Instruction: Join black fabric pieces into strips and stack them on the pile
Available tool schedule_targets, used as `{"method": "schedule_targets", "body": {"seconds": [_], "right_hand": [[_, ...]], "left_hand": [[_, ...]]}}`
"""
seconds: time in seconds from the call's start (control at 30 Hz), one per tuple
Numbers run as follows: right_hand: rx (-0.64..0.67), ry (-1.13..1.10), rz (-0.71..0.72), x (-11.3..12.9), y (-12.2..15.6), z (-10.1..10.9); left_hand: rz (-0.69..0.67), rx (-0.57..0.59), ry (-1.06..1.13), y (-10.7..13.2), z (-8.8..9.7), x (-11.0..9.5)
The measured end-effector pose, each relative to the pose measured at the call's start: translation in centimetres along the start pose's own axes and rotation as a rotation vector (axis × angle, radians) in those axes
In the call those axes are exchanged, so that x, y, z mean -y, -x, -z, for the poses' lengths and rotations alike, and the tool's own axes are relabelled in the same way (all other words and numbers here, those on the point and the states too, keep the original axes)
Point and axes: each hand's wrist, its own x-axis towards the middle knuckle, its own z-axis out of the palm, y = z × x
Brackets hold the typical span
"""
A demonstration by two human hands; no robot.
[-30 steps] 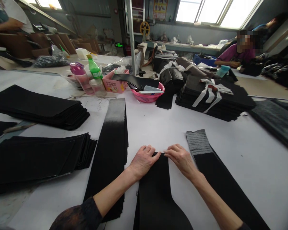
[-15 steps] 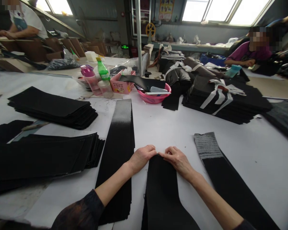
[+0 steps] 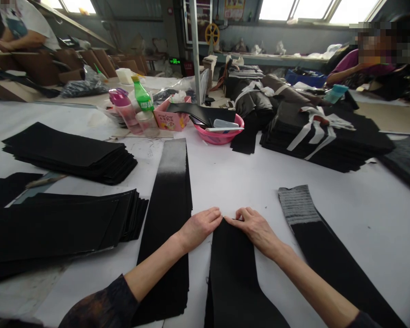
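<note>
A long black fabric strip runs from the near edge up to my two hands. My left hand pinches its far left corner, fingers together. At the same far edge my right hand is closed, thumb and fingers pressed on the material just right of the left fingertips. To the left lies a stack of black strips with a greyish, whitened far end, partly under my left forearm. On the right, past my right forearm, lies another black strip pile with a grey-streaked end.
Black fabric stacks lie on the white table at left. Farther back stand a pink basin, a green bottle, a pink box and a tied black bundle. People work at the far left and right.
My hands stay at the strip's far edge, the fingertips shifted slightly. The view has moved a little. At far right the co-worker's arm has risen toward the head.
</note>
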Motion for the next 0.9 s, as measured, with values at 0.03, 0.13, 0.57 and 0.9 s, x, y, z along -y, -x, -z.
{"method": "schedule_targets", "body": {"seconds": [0.03,0.13,0.57,0.9], "right_hand": [[0.006,0.002,0.000,0.0,0.0,0.1],[0.005,0.003,0.009,0.1,-0.2,0.4],[0.026,-0.004,0.018,-0.1,-0.5,0.5],[0.050,-0.030,0.026,0.1,-0.8,1.2]], "left_hand": [[0.000,-0.001,-0.003,0.1,0.0,-0.1],[0.024,0.016,0.016,0.5,0.1,-0.2],[0.063,0.072,-0.024,0.8,0.4,-0.5],[0.077,0.066,-0.003,0.8,0.2,-0.3]]}}
